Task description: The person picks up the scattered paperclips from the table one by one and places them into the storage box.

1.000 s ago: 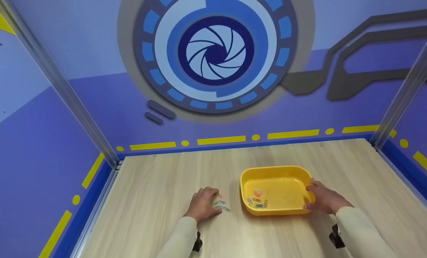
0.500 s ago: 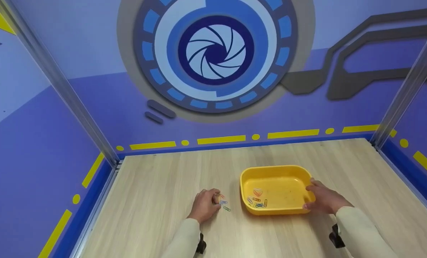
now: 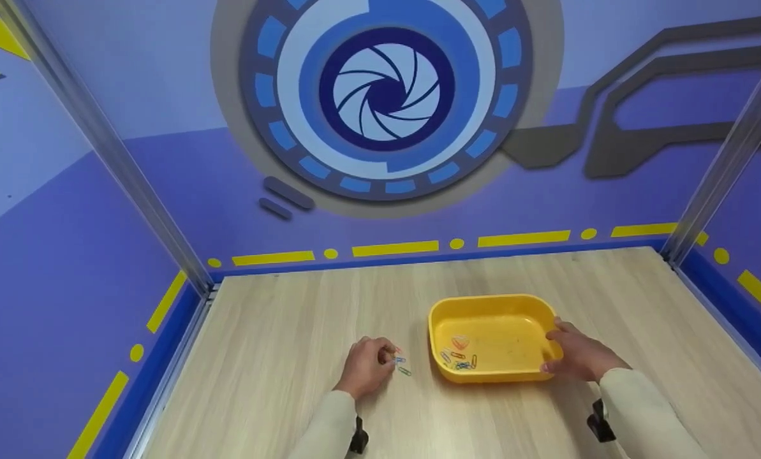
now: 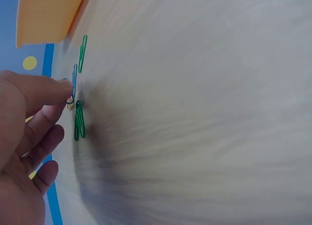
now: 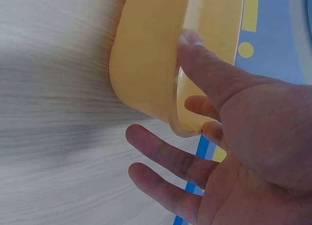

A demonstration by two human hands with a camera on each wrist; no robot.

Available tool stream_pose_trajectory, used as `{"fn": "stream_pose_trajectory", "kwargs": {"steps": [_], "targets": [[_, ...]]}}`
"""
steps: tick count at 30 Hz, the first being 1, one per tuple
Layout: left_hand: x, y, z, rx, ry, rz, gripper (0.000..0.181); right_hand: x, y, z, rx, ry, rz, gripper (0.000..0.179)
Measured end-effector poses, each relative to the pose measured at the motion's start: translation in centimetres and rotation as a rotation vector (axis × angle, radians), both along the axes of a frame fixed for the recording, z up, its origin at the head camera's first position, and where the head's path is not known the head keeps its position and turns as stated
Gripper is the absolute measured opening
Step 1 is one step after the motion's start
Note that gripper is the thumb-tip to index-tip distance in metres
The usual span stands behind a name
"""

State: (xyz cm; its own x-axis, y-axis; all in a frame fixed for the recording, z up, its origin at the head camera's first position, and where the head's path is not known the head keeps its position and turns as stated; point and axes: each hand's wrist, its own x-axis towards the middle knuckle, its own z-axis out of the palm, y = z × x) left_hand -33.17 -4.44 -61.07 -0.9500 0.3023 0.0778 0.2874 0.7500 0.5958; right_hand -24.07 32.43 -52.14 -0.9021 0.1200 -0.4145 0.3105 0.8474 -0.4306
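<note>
My left hand (image 3: 364,366) is over several small paper clips left of a yellow plastic tray (image 3: 495,376). In the left wrist view its thumb and index finger pinch a blue paper clip (image 4: 69,102), mostly hidden by the fingertips. Another blue paper clip (image 4: 75,74) lies right beside the thumb. One green paper clip (image 4: 83,54) lies toward the tray, and more green clips (image 4: 79,120) lie below the pinch. My right hand (image 3: 581,354) holds the tray's right end, thumb and index finger at the rim, two other fingers extended outside it.
Inside the tray, several coloured paper clips (image 3: 462,365) lie at the near left corner, with an orange-red clip (image 3: 460,343) behind them. The wooden table (image 3: 291,331) is enclosed by printed blue-purple panels (image 3: 163,191) with metal posts at the corners.
My left hand has moved slightly right and its thumb and index finger have come together among the clips. My right hand and the tray have stayed put.
</note>
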Motion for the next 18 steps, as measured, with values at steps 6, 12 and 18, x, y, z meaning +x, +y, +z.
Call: {"fn": "stream_pose_trajectory", "kwargs": {"steps": [6, 12, 18], "targets": [[0.1, 0.0, 0.4, 0.040, 0.063, -0.040, 0.009, 0.1, 0.1, 0.1, 0.013, 0.015, 0.033, 0.088], [0.2, 0.2, 1.0, 0.037, 0.039, -0.030, 0.010, 0.1, 0.1, 0.2, 0.010, 0.016, 0.035, 0.088], [0.2, 0.3, 1.7, 0.051, -0.005, -0.033, 0.011, 0.1, 0.0, 0.1, -0.005, 0.002, 0.013, 0.090]]}}
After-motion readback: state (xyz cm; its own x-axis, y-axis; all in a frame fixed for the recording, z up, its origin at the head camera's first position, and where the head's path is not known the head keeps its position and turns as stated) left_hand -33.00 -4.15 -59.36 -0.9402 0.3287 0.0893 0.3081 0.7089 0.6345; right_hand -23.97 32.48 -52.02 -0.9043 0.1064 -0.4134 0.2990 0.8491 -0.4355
